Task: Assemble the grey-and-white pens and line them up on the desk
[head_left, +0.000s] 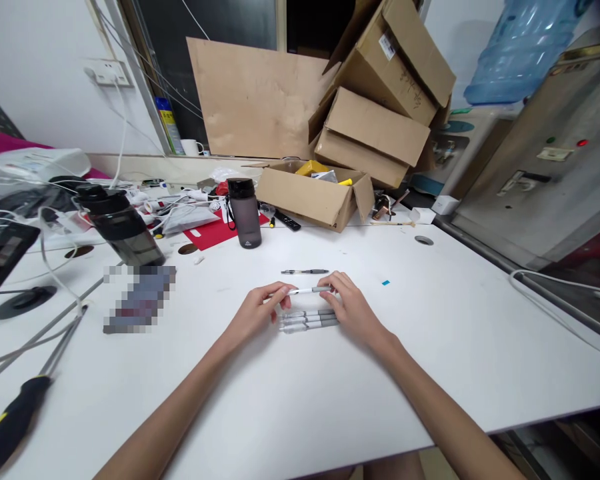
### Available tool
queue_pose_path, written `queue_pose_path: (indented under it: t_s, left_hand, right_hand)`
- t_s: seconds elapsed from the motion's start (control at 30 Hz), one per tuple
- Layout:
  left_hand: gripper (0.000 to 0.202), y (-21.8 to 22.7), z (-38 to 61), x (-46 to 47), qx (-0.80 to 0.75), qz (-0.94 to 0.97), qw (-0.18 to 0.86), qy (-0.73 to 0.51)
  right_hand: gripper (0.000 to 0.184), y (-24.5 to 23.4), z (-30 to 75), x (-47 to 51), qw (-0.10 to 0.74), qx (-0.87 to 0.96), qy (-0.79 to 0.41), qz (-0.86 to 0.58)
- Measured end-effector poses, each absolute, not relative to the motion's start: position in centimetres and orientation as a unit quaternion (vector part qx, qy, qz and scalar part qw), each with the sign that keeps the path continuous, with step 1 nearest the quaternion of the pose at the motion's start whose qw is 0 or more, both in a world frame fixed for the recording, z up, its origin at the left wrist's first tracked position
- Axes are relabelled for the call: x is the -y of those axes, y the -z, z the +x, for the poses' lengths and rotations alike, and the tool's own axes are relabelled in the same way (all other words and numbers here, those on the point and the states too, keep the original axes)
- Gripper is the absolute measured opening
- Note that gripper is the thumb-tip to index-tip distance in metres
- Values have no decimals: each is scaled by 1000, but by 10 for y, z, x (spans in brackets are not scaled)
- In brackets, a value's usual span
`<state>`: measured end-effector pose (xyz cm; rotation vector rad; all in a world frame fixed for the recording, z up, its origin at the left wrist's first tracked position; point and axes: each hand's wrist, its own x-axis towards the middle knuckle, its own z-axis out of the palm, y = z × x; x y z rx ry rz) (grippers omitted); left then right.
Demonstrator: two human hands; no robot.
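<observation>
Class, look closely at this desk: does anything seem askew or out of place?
Yes. The upper cardboard box tilts steeply above another slanted box, so the pile looks unsteady. On the white table, a small blue scrap lies by itself, right of the right hand, away from the pens.

White table [260,413]: grey-white pens [306,319] side by side, dark pen [305,271], blue scrap [385,283], screwdriver [23,410]
</observation>
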<state>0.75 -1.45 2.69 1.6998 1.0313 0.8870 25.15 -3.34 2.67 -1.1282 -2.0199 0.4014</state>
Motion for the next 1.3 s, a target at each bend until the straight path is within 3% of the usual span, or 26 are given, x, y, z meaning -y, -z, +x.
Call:
queue_pose_path:
  t_s: [0.17,0.23,0.37,0.5,0.67,0.87,1.03,1.2,1.3]
  left_hand:
    - [46,-25,7,16,-430,716,427,-347]
    - [45,-25,7,15,-425,725,421,-341]
    - [46,-25,6,14,-423,726,417,-346]
    - [45,-24,7,15,-424,726,424,-337]
    - [45,-25,7,16,-431,723,421,-340]
    - [44,-24,7,15,-428,726,419,-339]
    - [42,-24,7,15,-419,722,430,-345]
    - [45,-25,9,17,-421,717,442,-337]
    - [53,-25,10,18,-424,702,468,-329]
  right_hand:
    - [27,-28,251,37,389,737,-302,-463]
    - [32,-28,251,37,396,728,-322,-457]
    - [20,-29,252,35,447,721,-326,-418]
    - [25,-29,253,34,428,695,-369,-445]
    - [14,-31,255,34,444,737,-320,-397]
    - [25,-31,253,37,411,702,-377,-444]
    - [14,-33,252,37,457,720,-331,-405]
    - [20,-37,256,38,426,713,-343,-440]
    - [12,-38,259,36,450,722,-313,-422]
